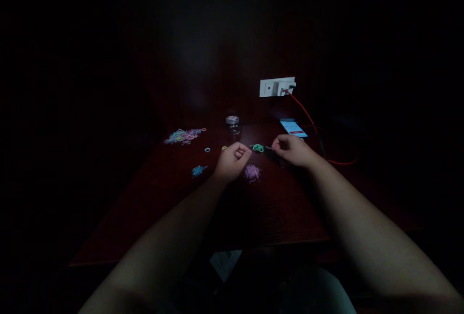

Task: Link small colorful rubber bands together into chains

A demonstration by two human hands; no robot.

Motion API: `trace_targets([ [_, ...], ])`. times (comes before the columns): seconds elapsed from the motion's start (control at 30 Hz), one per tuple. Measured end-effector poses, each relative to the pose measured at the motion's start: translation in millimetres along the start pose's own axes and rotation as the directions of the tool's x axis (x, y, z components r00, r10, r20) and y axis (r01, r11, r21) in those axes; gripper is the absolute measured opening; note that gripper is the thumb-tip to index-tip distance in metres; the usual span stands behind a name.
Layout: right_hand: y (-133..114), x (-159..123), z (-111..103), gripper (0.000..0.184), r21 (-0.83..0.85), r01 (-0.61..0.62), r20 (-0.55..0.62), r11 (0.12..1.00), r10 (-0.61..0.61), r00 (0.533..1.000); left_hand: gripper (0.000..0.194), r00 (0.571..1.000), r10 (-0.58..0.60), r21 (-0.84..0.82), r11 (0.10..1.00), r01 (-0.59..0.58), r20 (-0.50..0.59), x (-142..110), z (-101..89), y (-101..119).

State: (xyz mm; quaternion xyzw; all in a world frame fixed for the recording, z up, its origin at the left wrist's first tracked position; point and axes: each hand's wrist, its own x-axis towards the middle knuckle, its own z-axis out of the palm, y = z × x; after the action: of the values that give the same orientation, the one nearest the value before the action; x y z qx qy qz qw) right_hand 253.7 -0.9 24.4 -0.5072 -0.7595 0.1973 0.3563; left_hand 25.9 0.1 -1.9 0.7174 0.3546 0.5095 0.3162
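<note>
My left hand (231, 161) is closed, thumb and fingertips together, just left of a small heap of green rubber bands (258, 148). What it pinches, if anything, is too small to make out. On the other side of that heap, my right hand (293, 150) is closed in a pinch, and a thin pale thing (268, 147) sticks out from its fingertips. A pile of purple bands (253, 172) lies in front of my left hand. Something yellow (224, 148) shows partly behind that hand. Farther left are a blue pile (197, 171) and a single pale blue band (207, 150).
A mixed pile of coloured bands (184, 136) lies at the back left of the dark red table (152, 207). Behind my hands stands a lidded clear jar (232, 124). A lit phone (293, 128) lies back right, near a red cable (304, 109) from the wall socket (268, 88).
</note>
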Motion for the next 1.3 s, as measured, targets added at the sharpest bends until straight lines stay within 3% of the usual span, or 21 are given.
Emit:
trace_targets([
  [0.1, 12, 0, -13, 0.005, -0.113, -0.159, 0.011, 0.981, 0.161, 0.987, 0.016, 1.0, -0.001, -0.002, 1.0, 0.001, 0.002, 0, 0.2, 0],
  [0.2, 14, -1, -15, 0.005, -0.106, -0.227, 0.065, 0.968, 0.235, 0.97, 0.016, 1.0, 0.003, -0.001, 1.0, -0.003, 0.0, 0, 0.2, 1],
  [0.3, 11, -2, -17, 0.004, -0.205, -0.284, 0.108, 0.937, 0.31, 0.945, 0.016, 1.0, 0.008, 0.004, 1.0, -0.008, -0.001, 0, -0.5, 2],
  [0.57, 6, -9, -29, 0.009, -0.335, -0.285, 0.258, 0.898, 0.379, 0.889, 0.016, 1.0, 0.013, 0.011, 1.0, -0.013, -0.003, 0, -2.8, 2],
  [0.7, 4, -8, -29, 0.022, -0.325, -0.32, 0.175, 0.89, 0.389, 0.904, 0.016, 1.0, 0.015, 0.04, 0.999, -0.015, 0.002, 0, -4.7, 1],
  [0.87, 9, -3, -24, 0.044, -0.464, -0.384, 0.01, 0.798, 0.439, 0.899, 0.016, 0.999, 0.044, 0.057, 0.997, -0.043, -0.012, 0, -5.1, -1],
  [1.0, 7, -5, -15, 0.077, -0.476, -0.389, 0.056, 0.789, 0.469, 0.882, 0.016, 1.0, 0.026, 0.044, 0.999, -0.026, 0.0, 1, -3.6, -1],
  [1.1, 3, -6, -10, 0.088, -0.486, -0.37, 0.095, 0.792, 0.469, 0.878, 0.016, 1.0, 0.02, 0.041, 0.999, -0.02, 0.016, 0, -2.8, 1],
  [1.17, 1, -7, -8, 0.082, -0.484, -0.353, 0.11, 0.801, 0.456, 0.883, 0.016, 1.0, 0.015, 0.041, 0.999, -0.016, 0.018, 0, -2.8, 2],
  [1.3, -1, -7, -8, 0.048, -0.445, -0.291, 0.146, 0.847, 0.39, 0.909, 0.016, 1.0, 0.014, 0.042, 0.999, -0.014, 0.021, 0, -3.6, 2],
])
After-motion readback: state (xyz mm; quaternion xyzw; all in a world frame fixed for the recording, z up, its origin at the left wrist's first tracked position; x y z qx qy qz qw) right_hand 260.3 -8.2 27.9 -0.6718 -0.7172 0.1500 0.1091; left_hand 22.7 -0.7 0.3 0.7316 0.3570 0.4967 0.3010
